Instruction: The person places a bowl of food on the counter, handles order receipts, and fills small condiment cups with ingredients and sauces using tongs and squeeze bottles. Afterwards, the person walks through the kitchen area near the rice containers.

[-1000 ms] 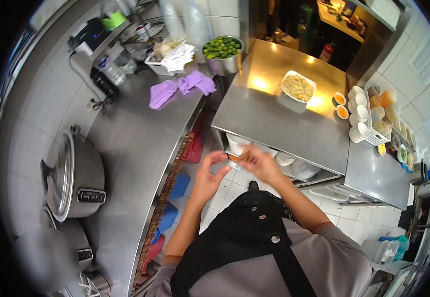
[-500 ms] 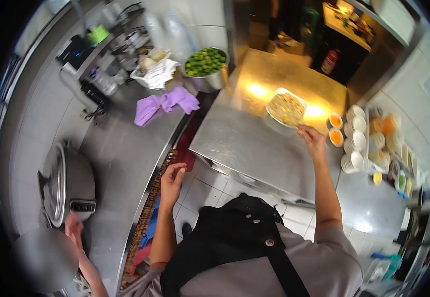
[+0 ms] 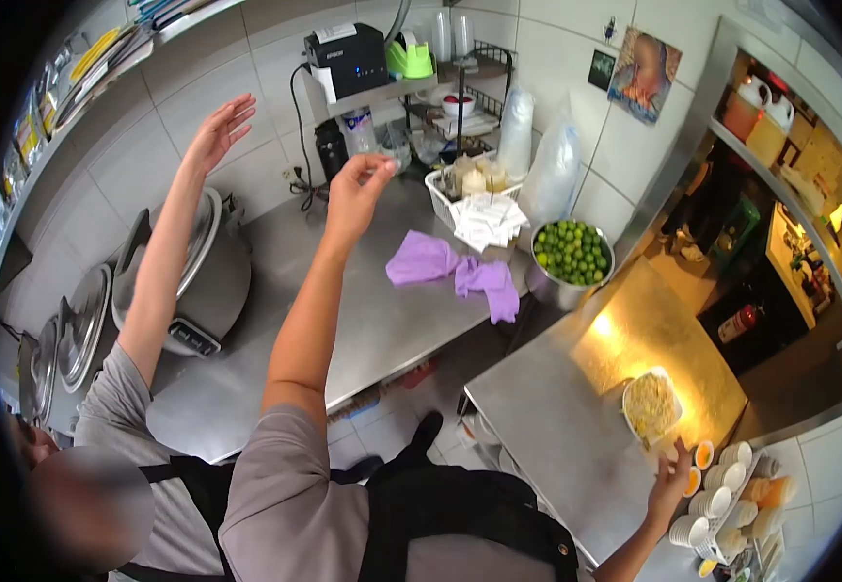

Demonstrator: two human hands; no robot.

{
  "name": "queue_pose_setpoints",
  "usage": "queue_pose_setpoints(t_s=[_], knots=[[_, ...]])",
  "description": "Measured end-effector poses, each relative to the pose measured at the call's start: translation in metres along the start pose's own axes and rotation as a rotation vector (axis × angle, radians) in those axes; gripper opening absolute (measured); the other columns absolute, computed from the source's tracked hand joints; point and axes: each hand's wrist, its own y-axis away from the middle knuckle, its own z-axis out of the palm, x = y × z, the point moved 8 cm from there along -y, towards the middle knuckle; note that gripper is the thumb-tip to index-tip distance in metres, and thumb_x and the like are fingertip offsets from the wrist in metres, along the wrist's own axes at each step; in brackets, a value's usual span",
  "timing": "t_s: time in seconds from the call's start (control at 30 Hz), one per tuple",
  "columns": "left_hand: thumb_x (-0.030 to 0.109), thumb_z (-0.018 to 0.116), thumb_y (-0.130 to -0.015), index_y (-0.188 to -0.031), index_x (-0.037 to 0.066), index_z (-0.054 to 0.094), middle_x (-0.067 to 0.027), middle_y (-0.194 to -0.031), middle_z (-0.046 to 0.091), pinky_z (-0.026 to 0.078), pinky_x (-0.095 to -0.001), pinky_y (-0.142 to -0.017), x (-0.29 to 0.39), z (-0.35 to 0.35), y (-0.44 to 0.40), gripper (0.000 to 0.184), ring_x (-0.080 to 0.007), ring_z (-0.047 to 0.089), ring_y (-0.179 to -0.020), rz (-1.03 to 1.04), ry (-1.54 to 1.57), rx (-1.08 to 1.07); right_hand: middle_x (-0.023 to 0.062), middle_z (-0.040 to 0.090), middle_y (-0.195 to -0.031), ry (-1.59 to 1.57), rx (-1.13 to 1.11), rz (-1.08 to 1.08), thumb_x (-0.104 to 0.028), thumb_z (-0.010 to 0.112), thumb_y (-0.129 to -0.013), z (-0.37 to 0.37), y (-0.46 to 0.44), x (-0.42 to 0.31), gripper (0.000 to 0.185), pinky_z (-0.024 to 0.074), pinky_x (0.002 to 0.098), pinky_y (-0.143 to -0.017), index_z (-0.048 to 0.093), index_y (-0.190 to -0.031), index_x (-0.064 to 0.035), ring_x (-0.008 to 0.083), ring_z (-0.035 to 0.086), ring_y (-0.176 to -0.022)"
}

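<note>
My left hand (image 3: 356, 199) is raised over the steel counter, in front of the shelf with the printer. Its thumb and fingertips are pinched together; whether anything small is between them is unclear. My right hand (image 3: 671, 480) is low on the right, fingers somewhat apart, close to the near corner of a white dish of noodle-like food (image 3: 651, 405). I cannot tell whether a fingertip touches the dish. Small cups of orange sauce (image 3: 703, 453) stand right beside these fingers. The dish rests on a steel worktop (image 3: 547, 398) under warm light.
A co-worker's open hand (image 3: 215, 136) reaches up at left, their arm crossing a large cooker (image 3: 222, 281). Purple cloths (image 3: 426, 259), a basket with white papers (image 3: 487, 221) and a pot of green limes (image 3: 571, 254) line the counter. Stacked cups (image 3: 712, 502) stand at right.
The view has swung left. My left hand has risen from beside the counter to near the printer shelf. My right hand stays near the dish. The co-worker's hand has lifted from the cooker.
</note>
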Motion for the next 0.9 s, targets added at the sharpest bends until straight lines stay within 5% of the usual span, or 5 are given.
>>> queue_pose_setpoints(t_s=[0.27, 0.4, 0.47, 0.63, 0.9], knots=[[0.023, 0.063, -0.090, -0.102, 0.000, 0.065, -0.0168, -0.103, 0.066, 0.047, -0.0404, -0.086, 0.053, -0.045, -0.184, 0.026, -0.0333, 0.062, -0.097, 0.466, -0.421, 0.351, 0.0051, 0.064, -0.078, -0.151, 0.129, 0.065, -0.023, 0.046, -0.102, 0.004, 0.012, -0.047, 0.029, 0.0467, 0.0252, -0.058, 0.058, -0.088, -0.0002, 0.0124, 0.058, -0.067], [0.025, 0.064, -0.086, -0.117, -0.001, 0.056, -0.0228, -0.109, 0.064, 0.044, -0.0460, -0.093, 0.018, -0.084, -0.271, 0.041, -0.0412, 0.059, -0.103, 0.292, -0.755, 0.513, 0.0089, 0.068, -0.080, 0.045, 0.098, 0.084, -0.025, 0.053, -0.100, 0.019, 0.009, -0.134, 0.025, 0.0548, 0.0450, -0.083, 0.067, -0.094, -0.0043, 0.0296, 0.065, -0.077], [0.026, 0.066, -0.083, -0.120, 0.001, 0.053, -0.0230, -0.109, 0.064, 0.044, -0.0468, -0.094, -0.017, -0.096, -0.305, 0.046, -0.0414, 0.060, -0.103, -0.005, -0.830, 0.469, 0.0062, 0.067, -0.077, -0.096, 0.110, 0.043, -0.021, 0.058, -0.096, 0.037, -0.010, -0.164, 0.020, 0.0555, 0.0398, -0.078, 0.067, -0.091, -0.0044, 0.0271, 0.065, -0.074], [0.015, 0.073, -0.078, -0.098, 0.004, 0.053, -0.0146, -0.083, 0.066, 0.049, -0.0442, -0.079, -0.012, -0.105, -0.315, 0.030, -0.0323, 0.066, -0.082, 0.260, -0.556, 0.603, 0.0072, 0.064, -0.081, -0.123, -0.154, -0.264, -0.015, 0.051, -0.098, 0.105, -0.073, -0.297, 0.022, 0.0465, 0.0293, -0.064, 0.064, -0.089, 0.0006, 0.0165, 0.060, -0.074], [0.007, 0.074, -0.083, -0.083, 0.005, 0.045, -0.0007, -0.072, 0.056, 0.044, -0.0250, -0.061, 0.042, -0.064, -0.190, 0.030, -0.0074, 0.052, -0.068, 0.354, 0.173, 0.385, 0.0144, 0.064, -0.106, -0.441, -0.449, -0.900, -0.026, 0.069, -0.089, 0.220, -0.130, -0.606, 0.039, 0.0458, 0.0357, -0.091, 0.054, -0.115, -0.0010, 0.0283, 0.061, -0.105]])
